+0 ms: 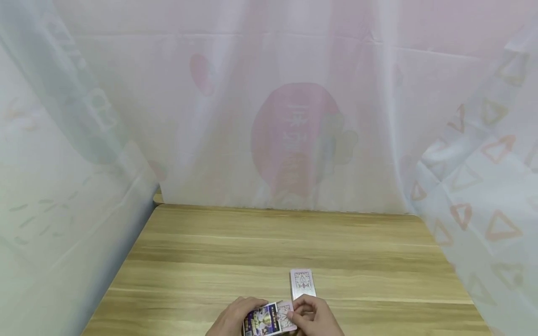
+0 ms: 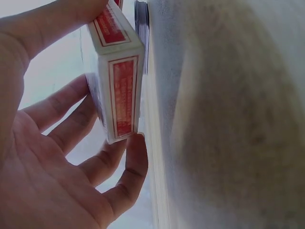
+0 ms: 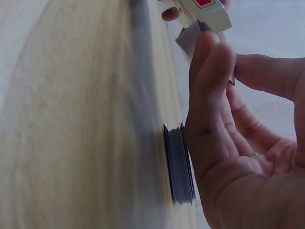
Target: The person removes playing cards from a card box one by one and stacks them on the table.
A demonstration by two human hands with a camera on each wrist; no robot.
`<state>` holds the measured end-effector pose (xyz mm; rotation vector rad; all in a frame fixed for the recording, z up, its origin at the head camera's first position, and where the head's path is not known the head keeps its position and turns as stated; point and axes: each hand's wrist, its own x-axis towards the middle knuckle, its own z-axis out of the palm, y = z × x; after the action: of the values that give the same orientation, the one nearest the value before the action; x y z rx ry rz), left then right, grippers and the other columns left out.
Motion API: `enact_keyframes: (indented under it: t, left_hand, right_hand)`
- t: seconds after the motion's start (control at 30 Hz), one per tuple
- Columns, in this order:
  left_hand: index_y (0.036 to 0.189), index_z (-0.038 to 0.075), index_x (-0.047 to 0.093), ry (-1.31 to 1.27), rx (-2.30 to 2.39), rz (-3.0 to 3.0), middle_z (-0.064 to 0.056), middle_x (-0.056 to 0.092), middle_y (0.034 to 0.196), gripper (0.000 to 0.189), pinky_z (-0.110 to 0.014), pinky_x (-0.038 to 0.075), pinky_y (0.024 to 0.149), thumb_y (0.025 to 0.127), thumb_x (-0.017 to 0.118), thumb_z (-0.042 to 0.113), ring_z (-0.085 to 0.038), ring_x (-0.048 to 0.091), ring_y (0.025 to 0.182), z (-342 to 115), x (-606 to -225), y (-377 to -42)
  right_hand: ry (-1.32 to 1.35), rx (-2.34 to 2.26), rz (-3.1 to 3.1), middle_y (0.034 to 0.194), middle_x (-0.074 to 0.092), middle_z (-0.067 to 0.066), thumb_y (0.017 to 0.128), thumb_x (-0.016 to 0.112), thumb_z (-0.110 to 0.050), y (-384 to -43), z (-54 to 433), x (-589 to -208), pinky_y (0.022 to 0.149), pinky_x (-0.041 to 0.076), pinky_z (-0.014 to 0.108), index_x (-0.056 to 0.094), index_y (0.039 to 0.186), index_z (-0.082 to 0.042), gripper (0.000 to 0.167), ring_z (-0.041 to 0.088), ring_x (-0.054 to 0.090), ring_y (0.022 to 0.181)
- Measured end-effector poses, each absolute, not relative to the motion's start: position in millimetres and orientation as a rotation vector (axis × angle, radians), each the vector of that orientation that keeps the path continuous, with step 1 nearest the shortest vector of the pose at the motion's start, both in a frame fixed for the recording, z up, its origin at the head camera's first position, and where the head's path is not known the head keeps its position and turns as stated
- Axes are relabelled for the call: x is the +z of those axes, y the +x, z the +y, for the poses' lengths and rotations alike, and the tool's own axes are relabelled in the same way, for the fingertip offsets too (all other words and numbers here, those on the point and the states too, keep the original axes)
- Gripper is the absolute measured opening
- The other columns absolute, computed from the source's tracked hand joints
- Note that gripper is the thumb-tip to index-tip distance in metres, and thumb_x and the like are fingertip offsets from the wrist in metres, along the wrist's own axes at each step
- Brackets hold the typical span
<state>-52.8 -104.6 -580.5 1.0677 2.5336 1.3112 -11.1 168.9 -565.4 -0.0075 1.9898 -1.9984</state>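
Observation:
My left hand (image 1: 234,318) grips a playing-card box (image 1: 261,322) with a colourful printed face. In the left wrist view the box (image 2: 123,95) shows white and red sides, thumb on one edge and fingertips on the opposite one. Some playing cards (image 1: 286,318) with patterned backs stick out of the box's right end. Their outer part is pinched between thumb and fingers of my right hand (image 1: 316,319). Just beyond that hand, a stack of playing cards (image 1: 302,282) lies back up on the table; its layered edge (image 3: 179,164) shows in the right wrist view.
The wood-grain table (image 1: 210,252) extends ahead and to both sides. Pale printed curtains hang at the back (image 1: 227,140), the left (image 1: 63,186) and the right (image 1: 475,186), along the table's edges.

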Motion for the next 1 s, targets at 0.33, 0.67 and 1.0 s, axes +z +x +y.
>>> enact_keyframes:
  t: [0.33, 0.67, 1.0]
  left_hand:
    - [0.136, 0.016, 0.068, 1.073, 1.329, 2.541, 0.010, 0.072, 0.115, 0.074, -0.029, 0.058, 0.084, 0.080, 0.090, 0.059, 0.001, 0.061, 0.100, -105, -583, -55]
    - [0.135, 0.012, 0.067, 1.065, 1.355, 2.448, 0.007, 0.074, 0.117, 0.072, -0.030, 0.058, 0.087, 0.083, 0.089, 0.056, 0.000, 0.063, 0.102, -106, -581, -59]
    - [0.136, 0.013, 0.068, 1.039, 1.374, 2.428, 0.007, 0.074, 0.114, 0.073, -0.028, 0.056, 0.083, 0.080, 0.091, 0.054, 0.001, 0.063, 0.097, -108, -581, -58]
  right_hand:
    - [0.107, -2.010, 1.961, 0.089, 0.072, 0.008, 0.099, 0.075, -0.014, -11, 183, -557, 0.059, 0.058, 0.024, 0.061, 0.113, 0.010, 0.031, 0.014, 0.071, 0.065]
    - [-0.047, -1.960, 2.159, 0.092, 0.069, 0.009, 0.100, 0.071, -0.005, -22, 215, -553, 0.065, 0.060, 0.025, 0.062, 0.113, 0.014, 0.025, 0.009, 0.069, 0.071]
    - [-0.157, -1.908, 2.262, 0.097, 0.072, 0.019, 0.100, 0.070, -0.004, -35, 225, -549, 0.067, 0.060, 0.024, 0.069, 0.121, 0.014, 0.028, 0.007, 0.068, 0.075]
